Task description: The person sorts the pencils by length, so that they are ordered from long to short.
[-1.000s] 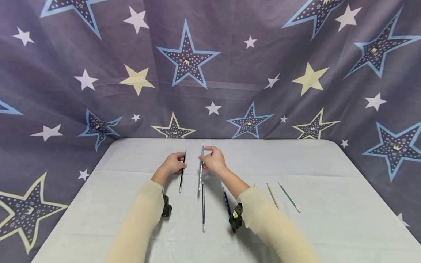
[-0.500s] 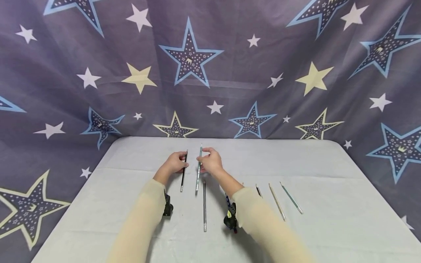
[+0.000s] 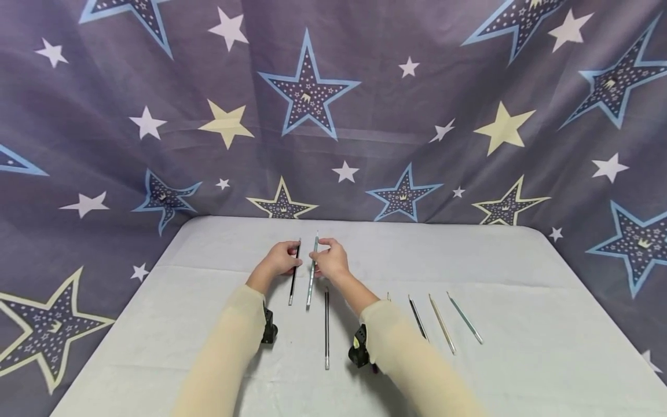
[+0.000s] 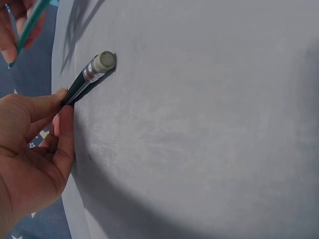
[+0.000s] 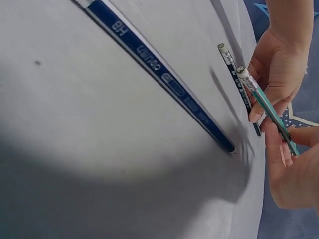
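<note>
Near the far side of the table, my left hand (image 3: 278, 259) pinches a black pencil (image 3: 294, 284) between thumb and fingers. In the left wrist view that black pencil (image 4: 79, 85) has its pale eraser end towards the camera. Just to the right, my right hand (image 3: 332, 258) pinches a teal pencil (image 3: 312, 281), its tip pointing away. The right wrist view shows the teal pencil (image 5: 266, 104) close beside the black one (image 5: 234, 79), the two apart. Another dark pencil (image 3: 327, 330) lies on the table below the right hand; printed "HB", it appears dark blue (image 5: 164, 74) in the right wrist view.
Right of the right forearm lie a dark pencil (image 3: 418, 317), a gold-coloured pencil (image 3: 442, 324) and a teal pencil (image 3: 465, 318). The right sleeve partly hides other pencils. A white cloth covers the table (image 3: 521, 376); a star-patterned curtain (image 3: 365, 116) hangs behind it.
My right hand has moved left with the teal pencil, closer to the black one in my left hand. More of the pencils at the right now show past the right sleeve.
</note>
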`<state>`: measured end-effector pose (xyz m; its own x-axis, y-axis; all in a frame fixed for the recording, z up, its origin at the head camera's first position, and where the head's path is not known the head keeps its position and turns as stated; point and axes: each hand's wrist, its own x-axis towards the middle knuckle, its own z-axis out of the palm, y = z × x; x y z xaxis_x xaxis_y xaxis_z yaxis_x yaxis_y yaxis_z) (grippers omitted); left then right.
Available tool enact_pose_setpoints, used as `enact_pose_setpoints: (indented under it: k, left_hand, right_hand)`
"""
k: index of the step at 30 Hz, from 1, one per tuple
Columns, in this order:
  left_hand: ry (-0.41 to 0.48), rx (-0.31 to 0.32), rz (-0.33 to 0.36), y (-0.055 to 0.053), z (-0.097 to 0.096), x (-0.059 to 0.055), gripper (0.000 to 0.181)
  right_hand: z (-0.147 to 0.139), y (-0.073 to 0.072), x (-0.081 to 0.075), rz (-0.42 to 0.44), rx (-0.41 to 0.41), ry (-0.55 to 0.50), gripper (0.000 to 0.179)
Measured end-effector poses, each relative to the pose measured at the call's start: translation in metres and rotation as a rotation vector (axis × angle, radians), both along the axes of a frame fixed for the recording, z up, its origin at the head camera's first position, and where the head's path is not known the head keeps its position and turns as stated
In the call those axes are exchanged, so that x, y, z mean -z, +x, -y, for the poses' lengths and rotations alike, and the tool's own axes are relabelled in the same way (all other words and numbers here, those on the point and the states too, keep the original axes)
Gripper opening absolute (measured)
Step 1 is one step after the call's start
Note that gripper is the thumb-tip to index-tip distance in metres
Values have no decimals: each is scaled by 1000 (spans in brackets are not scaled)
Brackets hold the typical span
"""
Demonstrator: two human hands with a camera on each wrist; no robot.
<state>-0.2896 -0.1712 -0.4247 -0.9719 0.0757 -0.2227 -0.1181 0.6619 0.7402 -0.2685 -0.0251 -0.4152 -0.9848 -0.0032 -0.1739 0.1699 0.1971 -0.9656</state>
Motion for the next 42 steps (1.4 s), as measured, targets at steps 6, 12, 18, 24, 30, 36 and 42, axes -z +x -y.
enact_pose_setpoints:
  k: [6,12,18,24,30,36,42]
  left_hand:
    - [-5,-6,15,-1,0,1,59]
    - [4,-15,27,-2,0,2,59]
    - [7,-7,18,-1,1,1,59]
    - [16,-2,2,-1,1,1,59]
    - [22,-8,1,-1,1,1,59]
    - [14,-13,1,-2,1,2,59]
    - [13,-23,11,-2,1,4,59]
  right_hand:
    - [0,-1,10,16,38,-16,45]
    - [3,-2,15,19,60,-31,45]
    - [7,-3,17,25,62,-18,44]
    - [11,-3,18,12,51,4,40]
    - [12,-3,21,3,23,24,40]
    - [10,-6,27,-5,25,55,40]
    - [12,-7,29,-5,18,81,40]
